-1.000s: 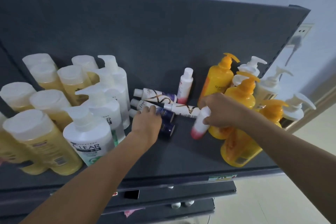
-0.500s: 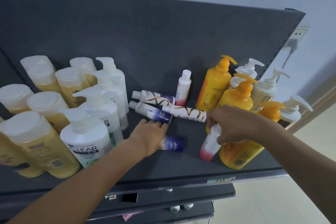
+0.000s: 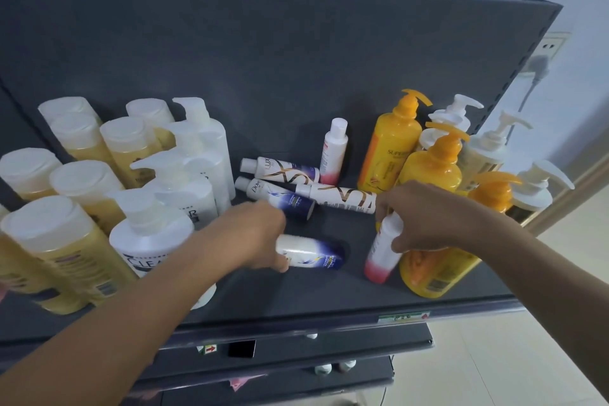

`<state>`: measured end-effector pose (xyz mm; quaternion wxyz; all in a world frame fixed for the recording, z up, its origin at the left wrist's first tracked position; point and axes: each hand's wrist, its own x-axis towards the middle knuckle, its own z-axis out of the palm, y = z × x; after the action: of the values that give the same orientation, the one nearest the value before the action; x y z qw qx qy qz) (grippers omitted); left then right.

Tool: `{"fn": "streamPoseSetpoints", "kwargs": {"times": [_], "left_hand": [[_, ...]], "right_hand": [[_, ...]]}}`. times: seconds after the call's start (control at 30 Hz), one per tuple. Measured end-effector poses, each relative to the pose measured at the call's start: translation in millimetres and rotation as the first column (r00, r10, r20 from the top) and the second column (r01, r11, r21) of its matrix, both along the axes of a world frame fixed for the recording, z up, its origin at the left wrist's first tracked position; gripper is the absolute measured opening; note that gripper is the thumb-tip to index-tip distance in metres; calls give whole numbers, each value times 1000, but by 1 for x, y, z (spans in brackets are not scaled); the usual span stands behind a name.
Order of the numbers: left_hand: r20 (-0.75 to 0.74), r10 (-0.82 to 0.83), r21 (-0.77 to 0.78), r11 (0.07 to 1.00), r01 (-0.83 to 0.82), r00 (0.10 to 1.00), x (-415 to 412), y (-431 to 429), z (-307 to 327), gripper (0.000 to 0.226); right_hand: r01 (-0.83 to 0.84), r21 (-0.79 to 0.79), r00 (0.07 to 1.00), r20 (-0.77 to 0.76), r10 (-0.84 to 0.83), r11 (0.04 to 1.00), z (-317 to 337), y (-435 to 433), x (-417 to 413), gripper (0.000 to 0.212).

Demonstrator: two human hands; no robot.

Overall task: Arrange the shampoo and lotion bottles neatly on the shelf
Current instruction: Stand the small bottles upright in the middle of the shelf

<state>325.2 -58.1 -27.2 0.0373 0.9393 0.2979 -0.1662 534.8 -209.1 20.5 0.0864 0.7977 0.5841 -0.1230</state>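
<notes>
Head view: one wide-angle look down at a dark grey shelf (image 3: 296, 300) crowded with bottles.
Left hand (image 3: 260, 234): blurred, curled over the white cap end of a lying white-and-blue bottle (image 3: 313, 252); the fingers seem to be closing round it, but I cannot tell if the grip is firm.
White-and-blue bottle: on its side near the front middle of the shelf, blue base pointing right.
Right hand (image 3: 425, 217): fingers clenched round the top of a white bottle with a pink base (image 3: 382, 252), which leans slightly and sits just beside a big yellow bottle (image 3: 431, 270).
Dove bottle (image 3: 280, 199): lying down behind the left hand, cap towards the left.
Lux bottle (image 3: 280, 170): lying just behind the Dove bottle, cap left.
Second Lux bottle (image 3: 339, 198): lying to the right of the Dove bottle, its far end near the right hand.
Small pink-based bottle (image 3: 333, 152): upright against the back panel (image 3: 263, 59), behind the lying bottles.
Clear pump bottle (image 3: 148, 241): upright at front left, with more white pump bottles behind it.
Pale yellow flip-cap bottles (image 3: 69, 241): standing in rows at far left.
Yellow pump bottles (image 3: 392, 142): standing at right, with white pump bottles (image 3: 487, 148) beside them.
Wall socket (image 3: 553, 46): on the wall past the shelf's right edge, a plug beneath it.
</notes>
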Motion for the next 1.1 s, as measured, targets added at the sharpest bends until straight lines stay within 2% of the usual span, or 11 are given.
{"fn": "streamPoseSetpoints", "kwargs": {"times": [0.17, 0.37, 0.5, 0.63, 0.73, 0.87, 1.0, 1.1], "left_hand": [[30, -94, 177, 980, 87, 995, -2, -5, 45, 48], [-41, -69, 168, 983, 75, 997, 0, -12, 54, 45], [-50, -74, 170, 982, 82, 996, -1, -12, 54, 47], [-79, -112, 199, 972, 126, 991, -1, -8, 55, 50], [-119, -112, 176, 976, 132, 987, -3, -5, 59, 55], [-94, -22, 77, 997, 30, 995, 2, 3, 72, 60], [87, 11, 181, 983, -27, 996, 36, 38, 87, 44], [107, -14, 236, 972, -12, 994, 65, 74, 82, 34]], "right_hand": [[17, 49, 1000, -3, -17, 999, 2, 1, -2, 38], [30, 55, 999, -17, -29, 998, 4, 0, -7, 40], [26, -14, 1000, 10, -26, 1000, 7, 5, -11, 39], [10, -114, 999, 37, -6, 993, 10, 13, -14, 51], [10, -103, 1000, 24, -7, 995, 9, 22, -13, 56], [10, -13, 1000, 24, -9, 1000, 7, 46, -4, 46], [8, -3, 1000, 23, -8, 1000, -3, 93, 11, 31], [12, 0, 1000, 28, -12, 1000, -21, 125, 18, 15]]}}
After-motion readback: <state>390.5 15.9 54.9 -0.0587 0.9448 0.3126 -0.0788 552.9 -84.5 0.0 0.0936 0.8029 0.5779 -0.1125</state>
